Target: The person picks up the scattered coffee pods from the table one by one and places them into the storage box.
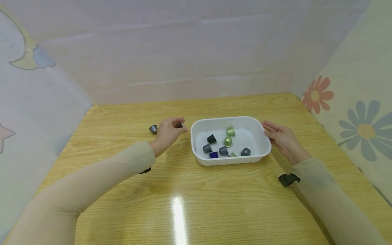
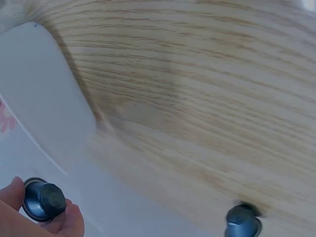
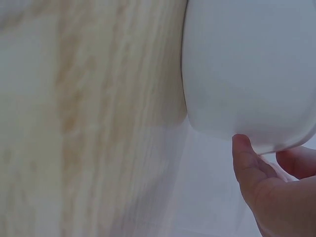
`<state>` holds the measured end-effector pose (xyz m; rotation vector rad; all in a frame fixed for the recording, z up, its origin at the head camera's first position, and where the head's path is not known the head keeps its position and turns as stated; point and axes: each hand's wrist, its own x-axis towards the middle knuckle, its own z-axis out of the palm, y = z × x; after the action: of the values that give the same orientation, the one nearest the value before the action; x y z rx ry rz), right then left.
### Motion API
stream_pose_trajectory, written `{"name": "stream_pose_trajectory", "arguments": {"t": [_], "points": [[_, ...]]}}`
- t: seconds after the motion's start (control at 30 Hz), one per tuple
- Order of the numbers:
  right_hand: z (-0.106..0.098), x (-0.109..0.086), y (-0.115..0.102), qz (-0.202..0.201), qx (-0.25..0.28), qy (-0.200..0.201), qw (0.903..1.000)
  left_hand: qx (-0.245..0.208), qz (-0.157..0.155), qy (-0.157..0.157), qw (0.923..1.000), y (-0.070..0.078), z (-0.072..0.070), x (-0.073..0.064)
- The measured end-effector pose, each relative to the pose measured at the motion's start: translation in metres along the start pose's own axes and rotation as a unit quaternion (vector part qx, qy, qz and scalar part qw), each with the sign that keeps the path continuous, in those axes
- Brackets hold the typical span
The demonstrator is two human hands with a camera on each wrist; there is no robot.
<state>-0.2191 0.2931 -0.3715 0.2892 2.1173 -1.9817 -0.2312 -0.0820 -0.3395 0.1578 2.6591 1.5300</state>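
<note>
My left hand [image 1: 167,133] pinches a dark coffee capsule [image 2: 44,200] between thumb and fingers, just left of a white plastic bin [image 1: 196,154]. Another dark grey coffee capsule [image 1: 153,129] lies on the table behind that hand; the left wrist view shows a dark capsule [image 2: 243,222] on the wood too. Inside the bin are several capsules: a black one [image 1: 211,139], a blue one [image 1: 213,155], green ones such as the green capsule [image 1: 230,131], and dark grey ones. At the bin's right end my right hand [image 1: 283,139] touches the outer wall and rim with fairly straight fingers.
The wooden table [image 1: 137,200] has a pale wall sheet [image 1: 196,61] behind it and printed panels at both sides, with flowers [image 1: 317,95] on the right. A dark device [image 1: 288,179] is strapped at the right wrist.
</note>
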Motion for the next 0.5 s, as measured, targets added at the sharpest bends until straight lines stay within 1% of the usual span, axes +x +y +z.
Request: {"name": "stream_pose_trajectory", "arguments": {"t": [0.1,0.23,0.3,0.4,0.5], "points": [[0.000,0.000,0.000,-0.001,-0.002,-0.001,1.0000,0.006,0.012,-0.003,0.9999,0.006,0.007,0.001],[0.000,0.000,0.000,0.000,-0.002,0.002,1.0000,0.005,0.018,-0.019,0.9996,0.014,0.015,0.002],[0.000,-0.001,0.001,0.001,-0.005,0.004,1.0000,-0.005,0.015,-0.026,0.9996,0.020,0.019,0.002],[0.000,-0.001,0.000,0.002,-0.007,0.005,1.0000,-0.018,0.009,-0.027,0.9994,0.027,0.025,0.003],[0.000,0.000,0.000,0.003,-0.004,0.005,1.0000,-0.018,0.012,-0.033,0.9992,0.032,0.032,0.003]]}}
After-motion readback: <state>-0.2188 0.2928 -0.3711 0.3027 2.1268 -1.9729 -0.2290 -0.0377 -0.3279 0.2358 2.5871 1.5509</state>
